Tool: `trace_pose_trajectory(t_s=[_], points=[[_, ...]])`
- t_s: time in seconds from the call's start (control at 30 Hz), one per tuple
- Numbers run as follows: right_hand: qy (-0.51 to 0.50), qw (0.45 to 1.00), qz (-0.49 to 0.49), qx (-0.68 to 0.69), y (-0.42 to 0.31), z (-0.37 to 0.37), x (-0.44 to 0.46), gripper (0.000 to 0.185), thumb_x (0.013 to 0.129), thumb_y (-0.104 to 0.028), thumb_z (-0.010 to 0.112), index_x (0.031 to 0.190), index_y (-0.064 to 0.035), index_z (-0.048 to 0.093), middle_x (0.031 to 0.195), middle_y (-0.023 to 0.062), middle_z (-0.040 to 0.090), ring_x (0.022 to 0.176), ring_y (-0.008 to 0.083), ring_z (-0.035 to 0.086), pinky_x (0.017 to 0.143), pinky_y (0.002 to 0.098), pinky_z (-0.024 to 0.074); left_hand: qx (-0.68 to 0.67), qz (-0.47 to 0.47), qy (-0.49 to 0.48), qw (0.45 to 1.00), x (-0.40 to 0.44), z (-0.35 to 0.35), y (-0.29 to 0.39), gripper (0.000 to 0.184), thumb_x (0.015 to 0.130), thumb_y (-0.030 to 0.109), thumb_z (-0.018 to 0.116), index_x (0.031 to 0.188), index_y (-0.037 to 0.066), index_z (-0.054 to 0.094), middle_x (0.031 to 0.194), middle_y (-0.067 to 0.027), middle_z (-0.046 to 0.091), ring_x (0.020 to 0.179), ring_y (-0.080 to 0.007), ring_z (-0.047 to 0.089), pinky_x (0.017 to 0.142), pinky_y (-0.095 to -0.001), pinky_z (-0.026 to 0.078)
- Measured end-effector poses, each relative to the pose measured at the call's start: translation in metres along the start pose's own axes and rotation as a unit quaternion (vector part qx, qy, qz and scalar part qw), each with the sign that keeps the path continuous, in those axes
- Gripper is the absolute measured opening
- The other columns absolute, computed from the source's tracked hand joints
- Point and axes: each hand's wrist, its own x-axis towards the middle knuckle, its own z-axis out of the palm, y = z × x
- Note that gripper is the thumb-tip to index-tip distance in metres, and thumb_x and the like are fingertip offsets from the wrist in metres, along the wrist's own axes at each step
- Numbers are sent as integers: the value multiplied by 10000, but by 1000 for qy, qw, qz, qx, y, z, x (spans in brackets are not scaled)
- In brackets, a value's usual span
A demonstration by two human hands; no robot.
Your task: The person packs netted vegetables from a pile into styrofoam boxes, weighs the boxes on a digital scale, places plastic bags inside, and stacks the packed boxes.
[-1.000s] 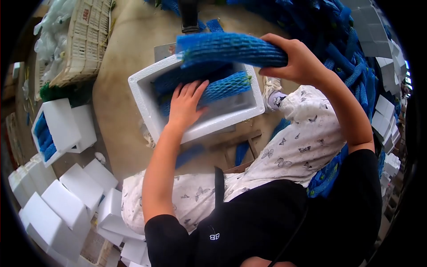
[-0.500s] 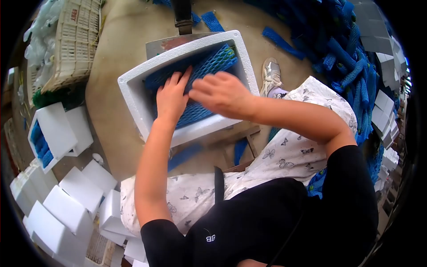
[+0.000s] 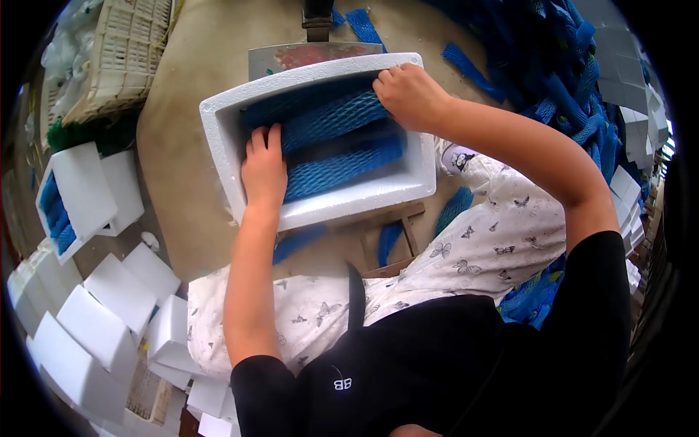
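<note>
Right hand (image 3: 413,97), fingers curled, touches a blue netted roll (image 3: 335,121).

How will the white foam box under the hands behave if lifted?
The box itself is probably light, given its foam walls, though the blue netted pieces inside likely add weight. Its grainy rim may dent under hard gripping.
</note>
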Motion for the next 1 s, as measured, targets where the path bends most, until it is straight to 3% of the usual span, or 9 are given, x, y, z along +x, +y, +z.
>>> trace_pose_trajectory(t_s=[0.13,0.33,0.4,0.47,0.63,0.73,0.8,0.87,1.0], points=[[-32,994,14,107,-3,6,-14,476,770,-233,735,1155,-32,538,885,116,656,790,250,667,652,324,518,-42,62,41,996,6,1,0,579,687,3,671,1228,112,497,1189,-110,496,1047,-302,530,788,-367,533],[-61,971,50,227,-14,5,-15,529,779,-253,733,1211,-37,516,911,133,664,775,287,667,649,336,527,-11,54,31,998,7,12,1,547,717,20,665,1230,98,492,1218,-107,480,1102,-316,488,934,-434,452],[-56,967,57,241,-22,18,-14,525,781,-243,727,1209,-22,518,920,138,665,774,286,668,647,349,531,-22,55,26,998,7,13,0,553,722,16,660,1240,99,485,1228,-108,473,1117,-319,475,973,-460,415],[-23,965,60,255,-27,31,-10,286,817,-158,680,1042,-25,565,914,168,674,814,310,667,711,373,532,-3,76,44,996,8,15,-1,558,718,8,656,1241,98,483,1238,-110,467,1116,-317,477,980,-468,405],[8,985,56,162,-50,63,-4,306,825,-125,609,1113,-27,571,887,151,672,786,294,668,696,371,538,-51,50,5,997,7,4,4,530,711,3,651,1212,91,502,1247,-118,462,1123,-318,478,966,-413,429],[15,999,44,23,-51,65,4,312,829,-147,595,1118,-28,600,863,106,671,789,273,662,666,349,524,65,22,2,998,12,-12,1,502,720,-7,627,1198,89,508,1217,-122,471,1110,-312,491,917,-388,466],[73,977,-99,-174,-34,42,-6,275,824,-155,610,1072,-35,620,770,34,601,719,217,592,681,281,470,124,23,-122,984,11,-7,-8,480,730,-29,593,1189,84,513,1184,-123,477,1083,-301,510,853,-370,499],[-100,991,-73,-43,-25,34,-4,242,852,-143,607,1045,2,630,900,106,674,832,219,647,728,281,486,100,38,-73,992,9,-9,-11,462,737,-56,563,1175,85,522,1162,-104,477,1052,-287,529,792,-353,526],[-110,991,-60,54,-23,43,0,264,819,-121,621,1035,31,620,944,161,678,810,230,678,691,302,536,59,62,60,995,13,-7,-11,435,734,-81,548,1135,87,535,1153,-81,476,1013,-263,550,737,-345,554]])
